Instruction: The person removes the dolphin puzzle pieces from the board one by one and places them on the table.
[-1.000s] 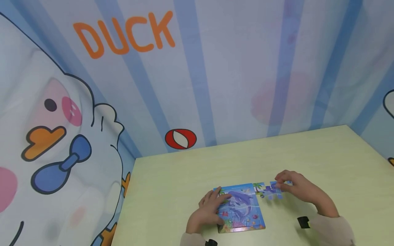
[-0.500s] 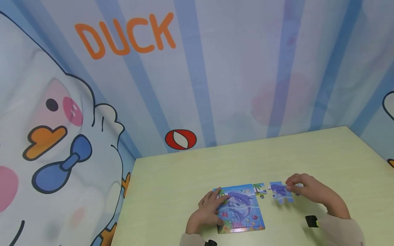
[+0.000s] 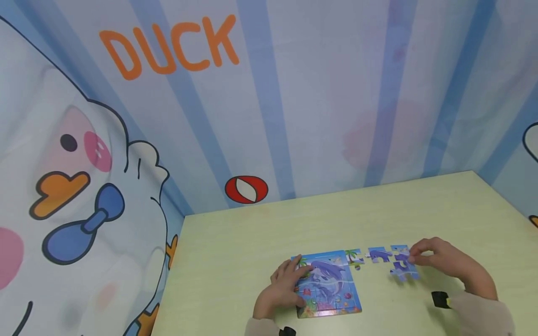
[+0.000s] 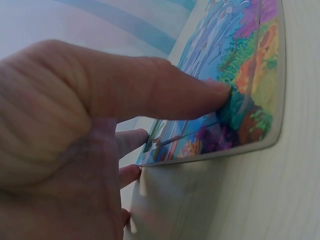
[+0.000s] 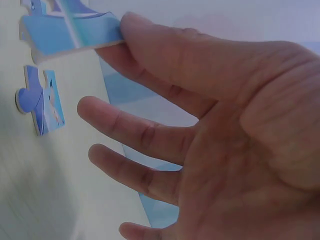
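Observation:
A dolphin jigsaw puzzle (image 3: pixel 329 284) lies flat on the table. My left hand (image 3: pixel 283 285) rests spread on its left side. In the left wrist view the thumb (image 4: pixel 190 95) presses on the picture near a corner, with other fingertips at the board's edge. To the right, my right hand (image 3: pixel 449 261) pinches a blue and purple puzzle piece (image 3: pixel 403 273) between thumb and index finger, slightly above the table. The right wrist view shows this held piece (image 5: pixel 70 32) tilted at the fingertips, the other fingers stretched out. Beneath, another loose piece (image 5: pixel 44 102) lies flat.
Between board and right hand lie a palm-tree piece (image 3: pixel 354 256), touching or nearly touching the board, and a dolphin piece (image 3: pixel 379 254). Another piece (image 3: pixel 398 249) sits just behind the held one. A printed curtain (image 3: pixel 319 93) hangs along the table's (image 3: pixel 235 252) back edge.
My right hand has moved to the right with the pinched piece, uncovering the dolphin piece and another piece lying on the table. My left hand has stayed on the puzzle.

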A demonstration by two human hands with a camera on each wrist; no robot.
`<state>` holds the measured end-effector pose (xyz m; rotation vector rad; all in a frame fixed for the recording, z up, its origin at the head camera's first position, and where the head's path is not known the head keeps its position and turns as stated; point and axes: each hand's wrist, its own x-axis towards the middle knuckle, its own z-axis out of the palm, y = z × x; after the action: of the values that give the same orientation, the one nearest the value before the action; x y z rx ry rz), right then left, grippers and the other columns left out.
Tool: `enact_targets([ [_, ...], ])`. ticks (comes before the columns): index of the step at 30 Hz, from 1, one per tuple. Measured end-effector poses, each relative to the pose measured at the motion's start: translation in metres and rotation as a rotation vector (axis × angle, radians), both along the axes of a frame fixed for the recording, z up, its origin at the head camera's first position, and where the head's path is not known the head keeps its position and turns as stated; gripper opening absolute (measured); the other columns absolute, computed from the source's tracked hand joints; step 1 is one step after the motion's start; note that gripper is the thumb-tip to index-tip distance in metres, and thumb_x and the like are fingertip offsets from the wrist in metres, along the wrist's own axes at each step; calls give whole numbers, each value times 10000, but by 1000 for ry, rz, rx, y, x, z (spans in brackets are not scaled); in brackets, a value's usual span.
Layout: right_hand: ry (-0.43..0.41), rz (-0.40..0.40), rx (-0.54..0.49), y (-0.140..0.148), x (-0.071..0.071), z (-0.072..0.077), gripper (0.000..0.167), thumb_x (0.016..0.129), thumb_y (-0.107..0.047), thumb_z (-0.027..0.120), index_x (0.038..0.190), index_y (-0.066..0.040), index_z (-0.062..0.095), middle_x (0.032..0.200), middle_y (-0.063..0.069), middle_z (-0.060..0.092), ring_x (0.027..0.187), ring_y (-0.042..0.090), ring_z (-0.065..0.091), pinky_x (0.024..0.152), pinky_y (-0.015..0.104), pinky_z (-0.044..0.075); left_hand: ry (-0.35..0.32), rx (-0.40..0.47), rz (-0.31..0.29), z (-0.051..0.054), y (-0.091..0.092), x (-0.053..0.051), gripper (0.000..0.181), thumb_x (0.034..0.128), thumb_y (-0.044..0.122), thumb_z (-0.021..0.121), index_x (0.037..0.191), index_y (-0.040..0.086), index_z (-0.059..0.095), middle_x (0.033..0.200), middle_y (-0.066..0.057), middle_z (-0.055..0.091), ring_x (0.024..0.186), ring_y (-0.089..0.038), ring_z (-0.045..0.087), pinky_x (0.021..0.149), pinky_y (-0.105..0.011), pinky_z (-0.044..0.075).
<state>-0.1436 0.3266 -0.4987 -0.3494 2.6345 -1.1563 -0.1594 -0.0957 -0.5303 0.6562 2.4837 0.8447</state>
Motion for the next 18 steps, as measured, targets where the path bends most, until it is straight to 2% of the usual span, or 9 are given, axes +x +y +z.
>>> enact_targets([
  [5,-56,-16,-5,6,-2,-3,160,970,-111,646,1009,8,745,1134,200,675,1106,470,579,862,603,465,-9,2,3,-1,-1,-1,786,756,65,846,1462,210,532,1655,-86,203,1500,-408,112,1097,-698,123],
  [7,-74,-17,-2,7,-2,-4,165,969,-117,645,1000,9,746,1109,172,683,1088,441,591,855,585,471,-12,4,5,-1,-1,0,786,756,63,844,1461,213,533,1656,-82,202,1502,-404,108,1098,-697,119],
  [13,-90,-4,26,12,-4,-9,153,963,-97,619,934,-16,746,1005,70,694,981,242,592,799,465,466,-6,8,7,-2,-1,0,785,749,60,844,1456,212,538,1654,-83,208,1501,-405,110,1094,-697,125],
  [18,-116,6,35,15,-6,-16,150,959,-54,608,898,-12,738,944,46,694,887,155,535,767,423,447,-7,4,12,-2,-1,0,785,746,62,849,1452,216,542,1655,-79,208,1499,-403,116,1095,-696,126],
])
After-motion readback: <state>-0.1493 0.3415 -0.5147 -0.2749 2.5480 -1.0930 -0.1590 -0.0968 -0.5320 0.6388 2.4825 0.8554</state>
